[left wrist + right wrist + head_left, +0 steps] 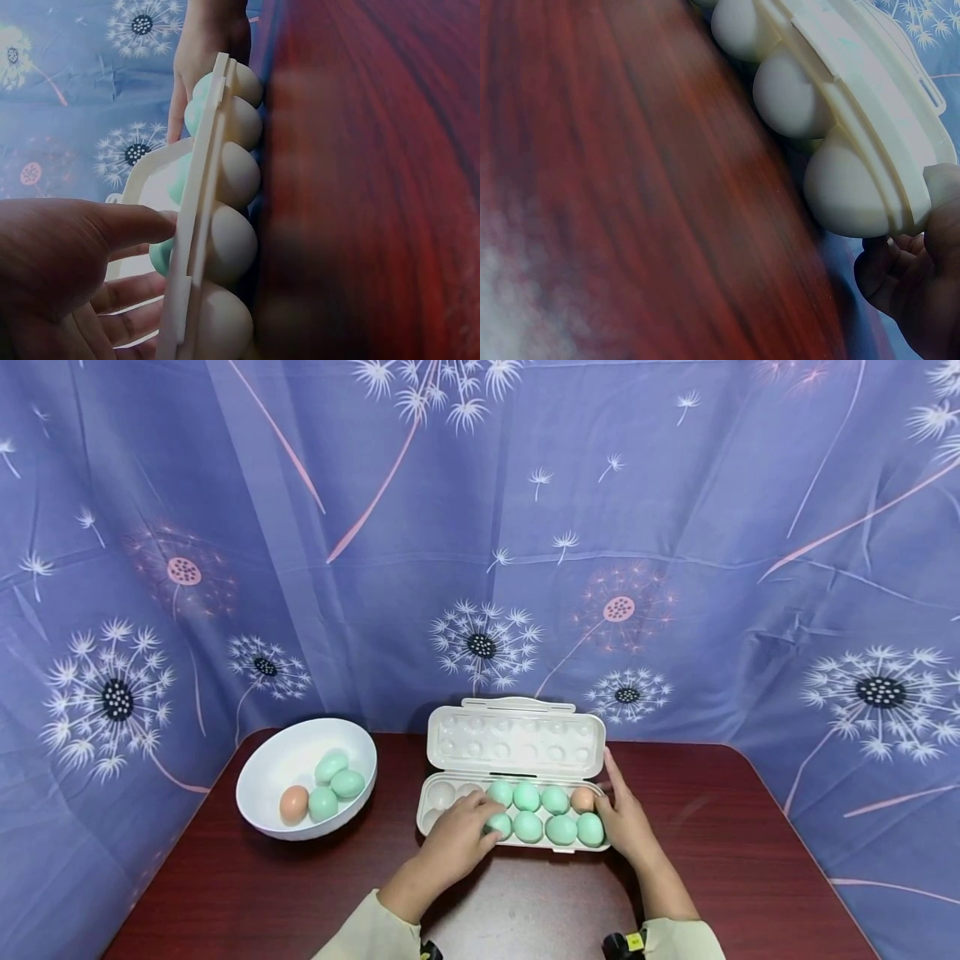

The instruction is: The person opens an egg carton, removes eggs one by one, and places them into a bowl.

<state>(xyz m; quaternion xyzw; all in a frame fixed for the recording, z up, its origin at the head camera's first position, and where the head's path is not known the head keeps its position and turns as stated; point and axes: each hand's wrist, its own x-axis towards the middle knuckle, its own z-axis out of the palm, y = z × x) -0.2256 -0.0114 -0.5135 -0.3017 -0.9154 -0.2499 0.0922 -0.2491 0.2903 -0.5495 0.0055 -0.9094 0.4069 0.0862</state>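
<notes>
1. A green egg [498, 825] in the near row of the egg carton [566, 849] is pinched between the thumb and curled fingers of the left hand [456, 837].
2. The carton's right end is held by the right hand [628, 825]; its thumb is placed at the rim, and one finger is stretched straight towards the raised lid [517, 743].
3. The carton is set on the dark red table [750, 827], in front of the curtain [675, 485], which is patterned with dandelions.
4. Seven green eggs, the pinched one included, and one brown egg [582, 799] are seated in the cups; the brown one is placed at the far row's right end.
5. Three more green eggs and another brown egg are held in the white bowl [258, 768], well apart on the left.
</notes>
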